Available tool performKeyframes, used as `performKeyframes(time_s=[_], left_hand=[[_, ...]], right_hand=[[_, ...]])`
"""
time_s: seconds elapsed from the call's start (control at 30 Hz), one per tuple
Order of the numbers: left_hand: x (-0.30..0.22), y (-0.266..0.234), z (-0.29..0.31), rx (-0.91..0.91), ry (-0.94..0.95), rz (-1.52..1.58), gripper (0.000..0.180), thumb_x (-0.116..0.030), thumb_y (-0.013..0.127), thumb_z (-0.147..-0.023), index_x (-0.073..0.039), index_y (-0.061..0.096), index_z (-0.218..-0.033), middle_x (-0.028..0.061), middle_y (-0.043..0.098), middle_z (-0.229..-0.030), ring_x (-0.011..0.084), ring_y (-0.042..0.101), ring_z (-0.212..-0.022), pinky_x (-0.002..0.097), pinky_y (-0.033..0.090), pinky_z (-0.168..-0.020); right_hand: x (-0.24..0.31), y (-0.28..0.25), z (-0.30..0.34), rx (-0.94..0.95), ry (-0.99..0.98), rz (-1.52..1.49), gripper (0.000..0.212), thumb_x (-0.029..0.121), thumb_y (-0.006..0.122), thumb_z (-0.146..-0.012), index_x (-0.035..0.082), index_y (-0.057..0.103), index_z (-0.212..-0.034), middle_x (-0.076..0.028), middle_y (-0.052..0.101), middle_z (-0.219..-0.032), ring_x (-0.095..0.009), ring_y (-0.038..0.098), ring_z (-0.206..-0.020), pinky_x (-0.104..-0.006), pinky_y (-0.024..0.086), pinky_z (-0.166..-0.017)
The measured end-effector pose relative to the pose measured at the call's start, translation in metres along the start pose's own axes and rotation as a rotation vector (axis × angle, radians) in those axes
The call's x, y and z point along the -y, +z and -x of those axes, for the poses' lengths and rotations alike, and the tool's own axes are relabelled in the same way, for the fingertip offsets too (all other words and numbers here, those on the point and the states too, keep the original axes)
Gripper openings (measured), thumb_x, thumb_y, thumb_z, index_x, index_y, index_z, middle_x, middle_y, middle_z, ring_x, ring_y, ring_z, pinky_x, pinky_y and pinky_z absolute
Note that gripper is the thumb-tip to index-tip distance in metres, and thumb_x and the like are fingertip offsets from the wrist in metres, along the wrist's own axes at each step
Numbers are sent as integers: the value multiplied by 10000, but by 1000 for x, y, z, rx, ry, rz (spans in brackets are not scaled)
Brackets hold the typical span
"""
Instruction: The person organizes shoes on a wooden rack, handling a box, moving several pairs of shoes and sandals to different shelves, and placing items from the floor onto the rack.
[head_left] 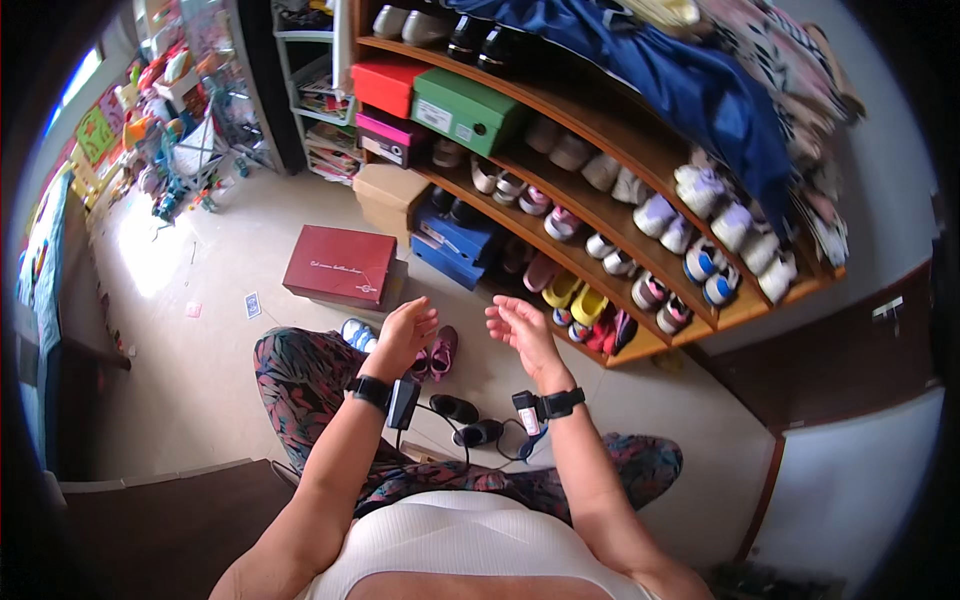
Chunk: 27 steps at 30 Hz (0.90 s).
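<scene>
My left hand (404, 336) is raised in front of me, its fingers loosely bent and apart, with nothing in it. Facing it across a gap, my right hand (527, 333) is likewise empty, fingers spread a little. Below and beside the left hand, a pair of maroon shoes (443, 353) and a blue-and-white shoe (357, 335) rest on the floor, partly covered by that hand. A dark red shoebox (338, 262) lies just beyond it, lid on top. Between my forearms are black shoes (478, 432), with cables from the wrist devices crossing near them.
A wooden shoe rack (655, 345) with several rows of shoes spans the far right. It also carries a green shoebox (466, 108), a red box (385, 84) and blue boxes (450, 245). Cards (253, 305) lie on the floor at left. Toys (180, 130) crowd the far left corner.
</scene>
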<state>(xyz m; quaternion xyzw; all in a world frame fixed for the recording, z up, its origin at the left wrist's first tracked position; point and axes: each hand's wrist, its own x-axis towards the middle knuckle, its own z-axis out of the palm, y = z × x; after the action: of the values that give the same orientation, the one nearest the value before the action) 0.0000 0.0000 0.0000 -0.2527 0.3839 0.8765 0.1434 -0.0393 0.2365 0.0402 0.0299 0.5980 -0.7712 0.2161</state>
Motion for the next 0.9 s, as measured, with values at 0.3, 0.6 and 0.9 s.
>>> performKeyframes(time_s=[0.3, 0.6, 0.9], left_hand=[[29, 8, 35, 125, 299, -663, 176, -216, 628, -936, -61, 591, -1009, 43, 633, -946, 133, 600, -830, 293, 480, -789], [20, 66, 78, 154, 444, -817, 387, -29, 649, -850, -35, 567, -1228, 81, 672, -922, 132, 634, -796, 232, 500, -702], [48, 94, 54, 380, 419, -405, 464, 2, 561, -845, 34, 507, -1305, 144, 544, -1315, 216, 579, -1132, 313, 427, -970]], right_hand=[[-17, -35, 97, -40, -60, 45, 136, 198, 606, -948, 70, 646, -977, 15, 605, -735, -56, 549, -620, -201, 454, -579], [21, -49, 146, -133, -252, -11, 289, 122, 633, -910, 51, 576, -1185, -11, 615, -775, -32, 452, -522, -176, 352, -479], [31, -1, 131, 46, -841, 497, 431, 129, 662, -878, 21, 537, -1276, -134, 543, -1297, -276, 504, -1230, -385, 388, -1057]])
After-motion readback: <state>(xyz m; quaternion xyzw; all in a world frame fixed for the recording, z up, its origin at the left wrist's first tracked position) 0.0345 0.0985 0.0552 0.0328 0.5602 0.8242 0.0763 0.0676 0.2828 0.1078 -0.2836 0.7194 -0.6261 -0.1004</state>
